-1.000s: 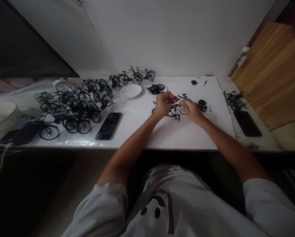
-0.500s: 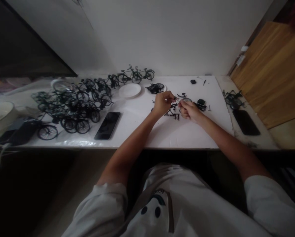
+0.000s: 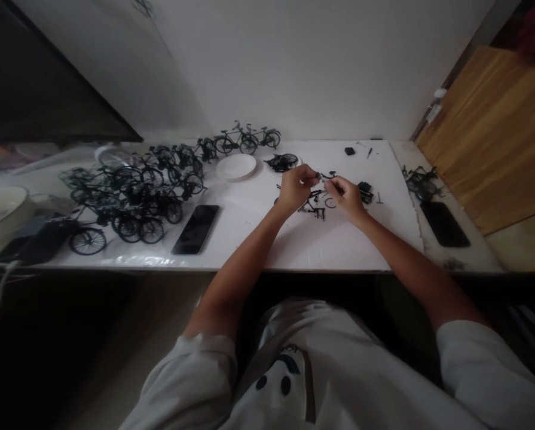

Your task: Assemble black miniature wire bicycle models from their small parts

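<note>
My left hand [image 3: 296, 187] is closed, its thumb and forefinger pinching a small dark part too tiny to name. Just right of it, my right hand [image 3: 344, 194] has its fingertips pressed together; what they hold, if anything, cannot be made out. Both hands are above the white board, fingertips almost meeting. Beneath and between them lies a dark miniature bicycle frame [image 3: 314, 210], partly hidden by my hands. A small curved dark part [image 3: 329, 174] lies just beyond the fingertips. To the right of my right hand are dark green parts [image 3: 365, 192] and a thin T-shaped piece [image 3: 379, 197].
Many miniature bicycles [image 3: 135, 197] crowd the left side. A white plate [image 3: 236, 168] lies near a pile of dark bicycle parts [image 3: 281, 162]. One phone [image 3: 196, 229] is on the board, another [image 3: 445, 224] off its right edge beside a miniature bicycle [image 3: 423, 181]. A wooden panel [image 3: 495, 137] stands right.
My right hand has turned and its fingers have shifted slightly, uncovering more of the dark parts below. My left hand keeps its pinch in nearly the same place.
</note>
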The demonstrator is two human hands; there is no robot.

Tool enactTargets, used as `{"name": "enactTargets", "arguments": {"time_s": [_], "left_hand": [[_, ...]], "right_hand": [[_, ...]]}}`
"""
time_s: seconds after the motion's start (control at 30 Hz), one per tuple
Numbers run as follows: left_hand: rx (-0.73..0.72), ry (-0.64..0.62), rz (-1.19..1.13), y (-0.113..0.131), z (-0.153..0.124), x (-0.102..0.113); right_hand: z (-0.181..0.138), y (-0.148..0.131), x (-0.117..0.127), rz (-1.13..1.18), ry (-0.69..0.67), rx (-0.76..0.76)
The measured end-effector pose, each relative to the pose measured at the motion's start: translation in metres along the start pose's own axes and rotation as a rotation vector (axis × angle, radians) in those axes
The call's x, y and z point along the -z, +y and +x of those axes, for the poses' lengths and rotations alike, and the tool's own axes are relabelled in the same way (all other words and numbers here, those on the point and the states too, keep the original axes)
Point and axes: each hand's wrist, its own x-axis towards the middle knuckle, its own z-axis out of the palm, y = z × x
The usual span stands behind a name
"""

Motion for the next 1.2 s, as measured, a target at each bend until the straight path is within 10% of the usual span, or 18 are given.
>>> {"name": "enactTargets", "arguments": {"time_s": [1.2], "left_hand": [[0.005, -0.002, -0.079, -0.0028, -0.0016, -0.0019]], "right_hand": [[0.0037, 0.0013, 0.0077, 0.018, -0.102, 0.033]]}}
